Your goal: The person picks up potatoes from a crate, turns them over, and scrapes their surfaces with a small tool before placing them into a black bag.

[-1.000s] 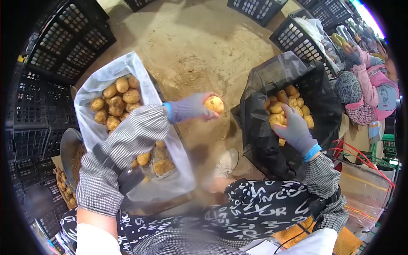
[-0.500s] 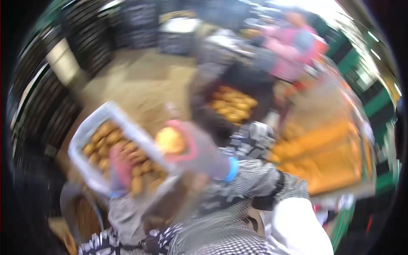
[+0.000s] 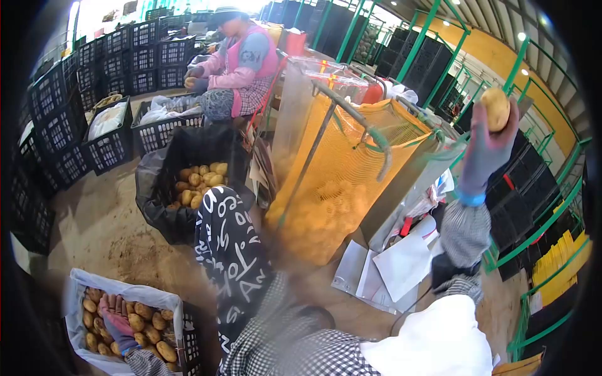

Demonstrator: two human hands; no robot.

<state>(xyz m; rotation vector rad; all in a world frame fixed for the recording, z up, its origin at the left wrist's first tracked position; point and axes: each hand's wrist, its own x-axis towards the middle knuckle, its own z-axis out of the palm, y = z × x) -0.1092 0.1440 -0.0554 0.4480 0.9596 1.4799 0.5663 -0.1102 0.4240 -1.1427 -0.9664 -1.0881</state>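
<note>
Up high, the right hand [image 3: 490, 147] grips one potato [image 3: 495, 109], while the left hand [image 3: 118, 319] lies over more potatoes [image 3: 152, 333] in a crate [image 3: 189, 341], its grip hard to tell.

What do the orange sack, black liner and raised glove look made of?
Orange sack: probably plastic netting, matte; see-through mesh near its top.
Black liner: thin plastic film or coated cloth, can't tell which; slight sheen, soft folds.
Raised glove, on the right hand: likely knit fabric, dull; it hugs the fingers, though the weave is too small to read.
</note>
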